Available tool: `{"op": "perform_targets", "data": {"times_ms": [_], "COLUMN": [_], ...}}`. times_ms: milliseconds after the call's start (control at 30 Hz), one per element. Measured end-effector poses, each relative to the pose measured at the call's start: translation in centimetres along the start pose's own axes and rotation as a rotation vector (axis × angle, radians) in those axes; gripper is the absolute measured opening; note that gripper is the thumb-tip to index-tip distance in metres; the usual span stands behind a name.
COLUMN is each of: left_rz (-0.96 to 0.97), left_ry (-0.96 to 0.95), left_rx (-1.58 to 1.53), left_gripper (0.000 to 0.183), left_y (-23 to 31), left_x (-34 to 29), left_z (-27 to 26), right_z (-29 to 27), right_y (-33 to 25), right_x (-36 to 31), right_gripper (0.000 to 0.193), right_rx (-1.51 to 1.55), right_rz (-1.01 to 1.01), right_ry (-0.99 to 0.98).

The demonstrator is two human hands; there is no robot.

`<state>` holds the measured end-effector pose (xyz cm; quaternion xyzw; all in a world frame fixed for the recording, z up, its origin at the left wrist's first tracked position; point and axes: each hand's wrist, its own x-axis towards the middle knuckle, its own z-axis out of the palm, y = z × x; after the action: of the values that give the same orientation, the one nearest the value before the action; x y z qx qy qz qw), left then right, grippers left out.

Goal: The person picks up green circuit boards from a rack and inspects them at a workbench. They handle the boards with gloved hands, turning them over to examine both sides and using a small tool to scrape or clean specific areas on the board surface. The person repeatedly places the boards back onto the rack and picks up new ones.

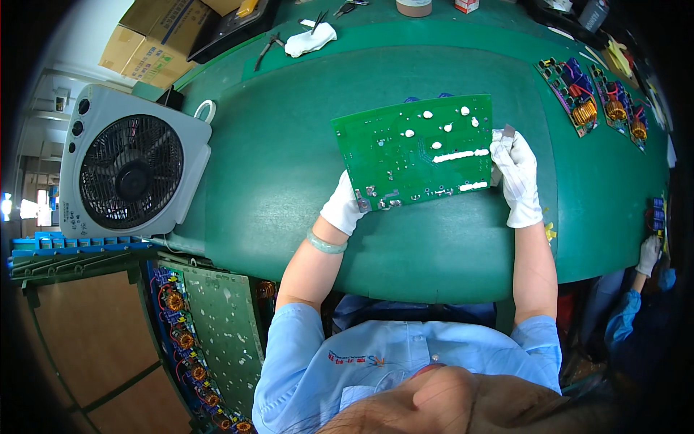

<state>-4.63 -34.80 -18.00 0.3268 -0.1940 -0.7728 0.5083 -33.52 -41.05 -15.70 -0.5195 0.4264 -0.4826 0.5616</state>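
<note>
A large green circuit board (pixel 405 159) is held up over the green table mat, its solder side facing me. White blobs and two thick white strips sit on that face, mostly on its right half. My left hand (pixel 343 205), in a white glove, grips the lower left edge; its fingers are mostly hidden behind the board. At the right edge my right hand (pixel 516 173), gloved too, closes on the board beside a small grey piece whose kind I cannot make out. Tips of blue parts show above the board's top edge.
A grey box fan (pixel 133 181) stands at the left. Assembled circuit boards (pixel 578 108) with copper coils lie at the far right. Pliers (pixel 269 50) and a white cloth (pixel 311 40) lie at the back. More boards (pixel 186 340) fill a rack lower left. A co-worker's gloved hand (pixel 649 254) shows right.
</note>
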Motion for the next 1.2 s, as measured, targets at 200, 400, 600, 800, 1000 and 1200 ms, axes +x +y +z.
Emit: {"op": "perform_targets", "data": {"times_ms": [200, 400, 600, 800, 1000, 1200], "left_rz": [0.025, 0.086, 0.489, 0.690, 0.850, 1.347], "left_ry": [0.012, 0.027, 0.362, 0.579, 0.725, 1.179], "left_rx": [0.005, 0.035, 0.410, 0.666, 0.579, 1.591], "left_gripper": [0.034, 0.027, 0.020, 0.014, 0.013, 0.016], "left_y": [0.1, 0.2, 2.4, 3.2, 3.5, 5.0], "left_x": [-0.2, -0.3, -1.1, -1.5, -2.3, -4.5], "left_z": [-0.1, 0.4, 0.4, 0.1, 0.5, -0.1], "right_z": [0.0, 0.0, 0.7, 0.8, 0.4, 0.7], "right_y": [0.3, 0.3, -0.6, -0.5, -0.4, -0.6], "right_x": [0.1, 0.0, 0.6, 0.3, 0.5, 0.4], "right_gripper": [0.023, 0.026, 0.029, 0.029, 0.027, 0.025], "right_rx": [0.021, -0.011, -0.005, 0.007, -0.022, -0.063], "right_rz": [0.017, 0.002, -0.014, 0.062, 0.046, 0.019], "right_ry": [0.002, 0.003, 0.030, 0.008, 0.007, -0.045]}}
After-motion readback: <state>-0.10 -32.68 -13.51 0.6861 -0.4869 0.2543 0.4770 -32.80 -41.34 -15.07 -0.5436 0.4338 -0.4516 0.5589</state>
